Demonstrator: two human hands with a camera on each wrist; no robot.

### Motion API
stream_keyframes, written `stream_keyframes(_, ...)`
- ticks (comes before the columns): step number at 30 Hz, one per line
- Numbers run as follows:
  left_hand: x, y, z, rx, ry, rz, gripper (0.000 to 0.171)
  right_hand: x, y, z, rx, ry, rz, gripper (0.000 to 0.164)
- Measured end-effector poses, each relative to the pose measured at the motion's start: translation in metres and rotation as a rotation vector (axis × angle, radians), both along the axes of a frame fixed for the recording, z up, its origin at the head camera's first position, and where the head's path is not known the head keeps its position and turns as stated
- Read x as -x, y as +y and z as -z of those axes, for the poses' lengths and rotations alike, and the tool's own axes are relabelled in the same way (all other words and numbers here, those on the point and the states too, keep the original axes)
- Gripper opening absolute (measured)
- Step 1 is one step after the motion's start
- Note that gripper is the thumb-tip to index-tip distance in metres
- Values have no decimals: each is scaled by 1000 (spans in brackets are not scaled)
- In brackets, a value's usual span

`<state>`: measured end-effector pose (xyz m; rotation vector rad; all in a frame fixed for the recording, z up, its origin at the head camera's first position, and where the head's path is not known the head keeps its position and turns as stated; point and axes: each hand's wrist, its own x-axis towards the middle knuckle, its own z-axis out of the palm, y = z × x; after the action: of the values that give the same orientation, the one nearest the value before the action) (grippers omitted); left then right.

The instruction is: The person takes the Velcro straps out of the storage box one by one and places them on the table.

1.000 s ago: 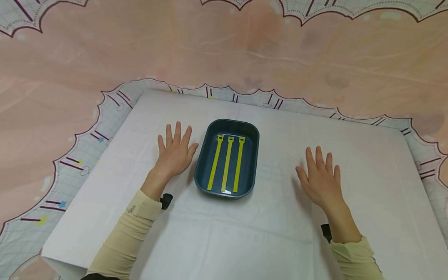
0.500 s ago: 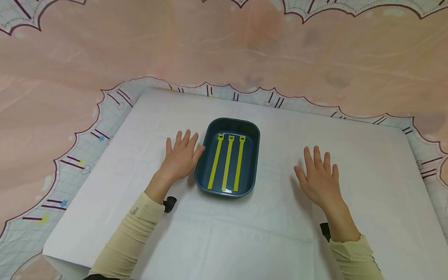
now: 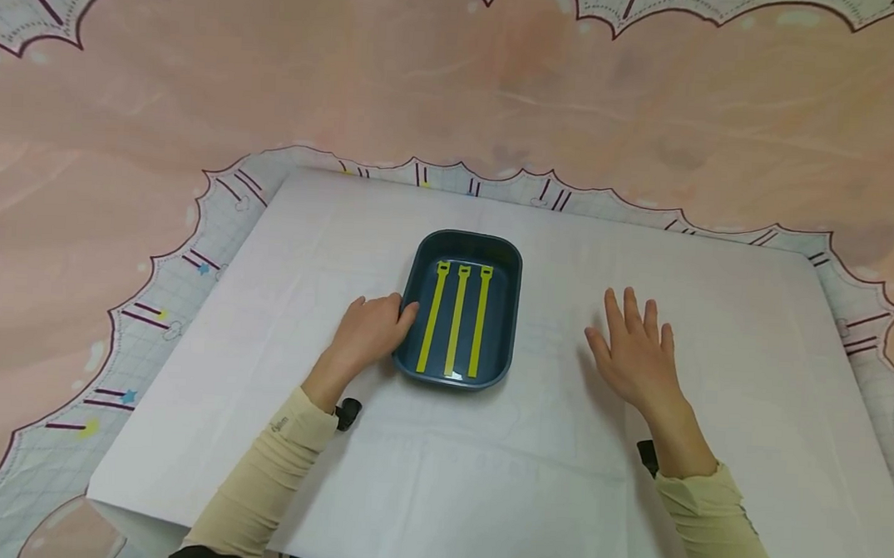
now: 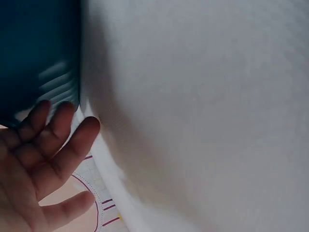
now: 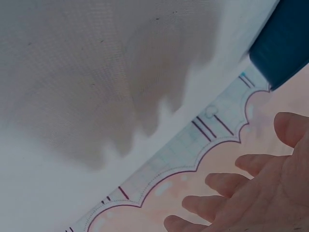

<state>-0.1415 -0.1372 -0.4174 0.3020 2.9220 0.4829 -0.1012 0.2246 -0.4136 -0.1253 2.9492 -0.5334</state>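
A dark blue rectangular tray sits near the middle of the white tabletop. Three yellow cable ties lie side by side in it, heads at the far end. My left hand grips the tray's left side, thumb over the rim. In the left wrist view, its bent fingers are at the tray's outer wall. To the right of the tray, my right hand hovers palm down with fingers spread, holding nothing. A corner of the tray also shows in the right wrist view.
White cloth covers the table. Around it hangs a peach fabric with a scalloped, patterned border. Dark wrist cameras sit below both hands, the left one close to the tray's near left corner.
My left hand has moved right to the tray, and its fingers have curled around the left rim. The right hand has barely moved. The head view has tilted slightly.
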Motion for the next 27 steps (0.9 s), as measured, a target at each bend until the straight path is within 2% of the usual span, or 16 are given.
stream_keyframes(4,0,0,1,-14,-14,-12,40,2,-2,-1,3,5,-7,70)
stream_keyframes(8,-2,3,0,-47,-56,-51,38,3,-5,-2,-7,41,-17,69)
stream_keyframes(19,0,8,-1,-6,-62,-98,36,13,-18,-5,6,254,-47,60)
stream_keyframes(27,1,14,0,4,-62,-121,34,23,-35,-13,28,405,-100,53)
